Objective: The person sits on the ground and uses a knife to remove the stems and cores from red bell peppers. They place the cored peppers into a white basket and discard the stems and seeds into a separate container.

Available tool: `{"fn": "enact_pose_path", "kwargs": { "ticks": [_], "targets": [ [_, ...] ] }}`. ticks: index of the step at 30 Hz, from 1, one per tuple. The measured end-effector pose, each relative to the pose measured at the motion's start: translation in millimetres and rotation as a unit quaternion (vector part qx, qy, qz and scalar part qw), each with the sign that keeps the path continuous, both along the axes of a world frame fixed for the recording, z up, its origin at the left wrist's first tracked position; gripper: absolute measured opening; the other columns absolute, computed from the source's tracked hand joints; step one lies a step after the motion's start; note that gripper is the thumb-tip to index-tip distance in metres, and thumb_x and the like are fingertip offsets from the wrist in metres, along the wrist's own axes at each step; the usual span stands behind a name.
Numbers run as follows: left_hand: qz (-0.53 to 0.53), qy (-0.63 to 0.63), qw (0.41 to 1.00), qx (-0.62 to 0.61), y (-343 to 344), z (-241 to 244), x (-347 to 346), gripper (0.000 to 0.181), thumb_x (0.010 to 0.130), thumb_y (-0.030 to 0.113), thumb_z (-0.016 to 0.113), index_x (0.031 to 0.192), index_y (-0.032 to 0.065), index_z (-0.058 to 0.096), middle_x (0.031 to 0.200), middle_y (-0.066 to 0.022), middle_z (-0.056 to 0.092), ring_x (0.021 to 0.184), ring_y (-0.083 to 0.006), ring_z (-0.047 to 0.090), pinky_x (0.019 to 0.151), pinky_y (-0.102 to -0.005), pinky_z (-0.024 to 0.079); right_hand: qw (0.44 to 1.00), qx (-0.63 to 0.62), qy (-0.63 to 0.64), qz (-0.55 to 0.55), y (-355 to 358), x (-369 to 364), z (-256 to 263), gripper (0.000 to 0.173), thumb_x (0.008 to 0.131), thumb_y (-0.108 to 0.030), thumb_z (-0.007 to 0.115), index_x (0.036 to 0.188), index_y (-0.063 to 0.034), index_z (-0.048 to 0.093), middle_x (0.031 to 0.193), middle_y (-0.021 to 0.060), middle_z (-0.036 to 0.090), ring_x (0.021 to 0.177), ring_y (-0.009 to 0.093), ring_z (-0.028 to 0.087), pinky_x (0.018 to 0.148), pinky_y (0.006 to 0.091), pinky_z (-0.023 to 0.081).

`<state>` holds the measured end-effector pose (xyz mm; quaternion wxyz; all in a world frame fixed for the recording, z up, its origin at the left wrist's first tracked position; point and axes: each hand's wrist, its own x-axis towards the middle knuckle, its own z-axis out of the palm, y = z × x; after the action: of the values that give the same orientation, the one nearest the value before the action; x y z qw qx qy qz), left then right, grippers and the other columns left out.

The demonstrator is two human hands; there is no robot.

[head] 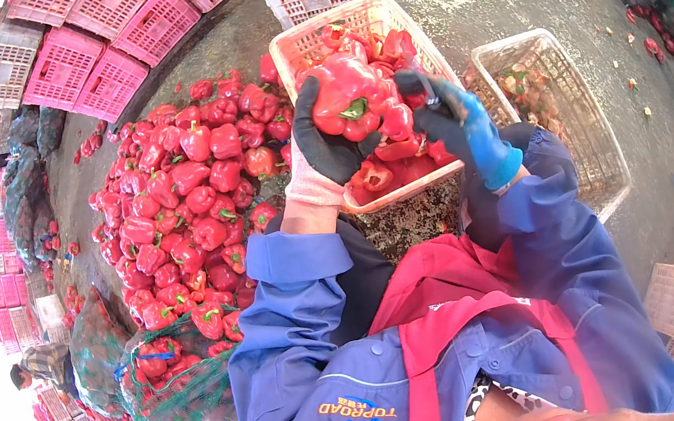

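My left hand (325, 145), in a black-palmed glove with a pale cuff, holds a large red bell pepper (344, 91) whose green stem end faces me. Close to the pepper's right side is my right hand (459, 118), in a blue and black glove. Its fingers are closed on a small metal tool (428, 89), mostly hidden by the glove. Both hands are above a pale plastic crate (405, 192) in front of my knees. Cut red pepper pieces (379, 174) fill much of that crate, some showing hollow insides.
A large heap of whole red peppers (174, 205) lies on the floor to my left, beside a green mesh sack (181, 400). A white crate (606, 163) with scraps stands at right. Pink crates (108, 82) are stacked at upper left. A person (47, 366) is at far left.
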<state>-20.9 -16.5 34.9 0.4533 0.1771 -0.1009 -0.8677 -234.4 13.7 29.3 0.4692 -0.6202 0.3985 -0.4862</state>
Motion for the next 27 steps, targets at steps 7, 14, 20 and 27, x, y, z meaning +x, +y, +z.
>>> {"fn": "enact_pose_path", "kwargs": {
  "ticks": [7,14,20,27],
  "targets": [
    [-0.055,0.116,0.991,0.048,-6,-29,8,0.057,0.090,0.055,0.052,0.133,0.0179,0.051,0.124,-0.0095,0.062,0.109,-0.0304,0.061,0.073,-0.0519,0.058,0.933,-0.224,0.279,-0.038,8,18,-10,0.080,0.079,0.006,0.063,0.150,-0.0068,0.029,0.114,0.0234,0.063,0.075,0.036,0.065,0.063,0.0392,0.051],
    [-0.035,0.064,0.997,0.033,1,-24,15,0.060,0.091,0.058,0.050,0.131,0.0139,0.051,0.121,-0.0108,0.063,0.098,-0.0301,0.066,0.063,-0.0456,0.060,0.928,-0.226,0.294,-0.041,-9,29,-25,0.079,0.080,-0.011,0.065,0.149,-0.0032,0.027,0.090,0.0192,0.063,0.076,0.035,0.065,0.063,0.0437,0.049],
    [-0.049,0.086,0.994,0.053,-16,-40,12,0.056,0.090,0.053,0.056,0.129,0.0135,0.053,0.121,-0.0121,0.062,0.101,-0.0364,0.064,0.070,-0.0498,0.057,0.910,0.369,0.180,-0.063,-51,5,-125,0.044,0.101,-0.037,0.037,0.105,0.0017,0.058,0.085,0.0151,0.066,0.071,0.026,0.063,0.066,0.0396,0.049],
    [0.026,0.062,0.998,0.020,-22,-27,21,0.064,0.085,0.057,0.061,0.132,0.0165,0.050,0.131,-0.0102,0.056,0.123,-0.0366,0.052,0.099,-0.0663,0.041,0.932,0.341,-0.046,-0.113,3,19,-48,0.039,0.102,-0.037,0.038,0.114,-0.0062,0.060,0.073,0.0019,0.057,0.053,0.011,0.053,0.046,0.0274,0.043]
  ]
}}
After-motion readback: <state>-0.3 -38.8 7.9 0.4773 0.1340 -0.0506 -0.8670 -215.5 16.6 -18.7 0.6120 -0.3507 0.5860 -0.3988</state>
